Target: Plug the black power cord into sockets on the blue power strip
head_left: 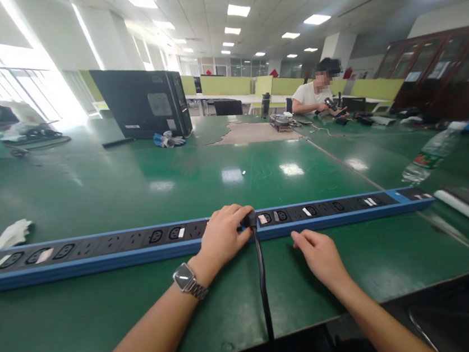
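- Gripping the black plug [248,219] between thumb and fingers, the left hand [224,228] is laid over the middle of the blue-edged power strip [119,241]; whether the plug is fully seated in a socket cannot be told.
- From the plug, a black cable [263,285] is run down over the near edge of the bench [135,193].
- The right hand [317,254] is held loosely closed, fingers curled in, just in front of the strip and to the right of the cable.
- The strip is stretched lengthwise across the bench, with small white stickers [307,212] stuck beside several sockets; any writing on them is too small to be read.
- On the clear bottle [432,150], a green and red label is seen, its lettering blurred.
- Pale labels are fixed to the black computer case [141,104], their print illegible.
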Demonstrator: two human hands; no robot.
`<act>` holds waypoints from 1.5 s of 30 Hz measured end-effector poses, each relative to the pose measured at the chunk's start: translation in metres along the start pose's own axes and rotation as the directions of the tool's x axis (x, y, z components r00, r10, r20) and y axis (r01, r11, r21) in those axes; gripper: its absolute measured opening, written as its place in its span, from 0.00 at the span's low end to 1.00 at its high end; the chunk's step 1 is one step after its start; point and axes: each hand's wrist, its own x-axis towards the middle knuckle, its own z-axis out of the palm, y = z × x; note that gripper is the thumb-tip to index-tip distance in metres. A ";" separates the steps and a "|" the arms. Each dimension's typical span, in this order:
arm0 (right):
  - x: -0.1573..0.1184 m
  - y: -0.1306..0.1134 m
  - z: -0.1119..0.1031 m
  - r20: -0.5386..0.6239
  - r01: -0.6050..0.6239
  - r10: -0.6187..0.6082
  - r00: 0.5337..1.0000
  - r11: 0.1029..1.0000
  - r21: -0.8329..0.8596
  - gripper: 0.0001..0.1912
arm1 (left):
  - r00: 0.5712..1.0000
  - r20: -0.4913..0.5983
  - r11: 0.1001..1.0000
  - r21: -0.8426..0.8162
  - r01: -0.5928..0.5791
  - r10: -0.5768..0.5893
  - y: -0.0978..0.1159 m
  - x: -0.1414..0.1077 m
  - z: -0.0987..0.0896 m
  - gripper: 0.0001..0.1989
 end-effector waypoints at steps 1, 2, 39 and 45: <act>0.003 -0.009 0.004 0.034 -0.079 0.076 0.997 0.992 0.094 0.25 | 1.000 0.008 1.000 0.024 -0.012 0.012 0.000 -0.002 0.000 0.20; 0.007 -0.021 0.010 0.099 -0.166 0.150 0.984 0.970 0.179 0.26 | 1.000 0.014 0.998 0.055 -0.013 0.012 0.000 -0.003 0.001 0.26; 0.048 -0.028 -0.036 0.140 -0.489 0.475 0.869 0.780 0.390 0.22 | 0.991 0.076 0.937 0.342 0.076 -0.108 0.002 -0.013 0.006 0.37; 0.044 -0.035 -0.028 0.200 -0.524 0.487 0.850 0.747 0.408 0.21 | 0.993 0.075 0.939 0.338 0.065 -0.096 0.001 -0.013 0.006 0.37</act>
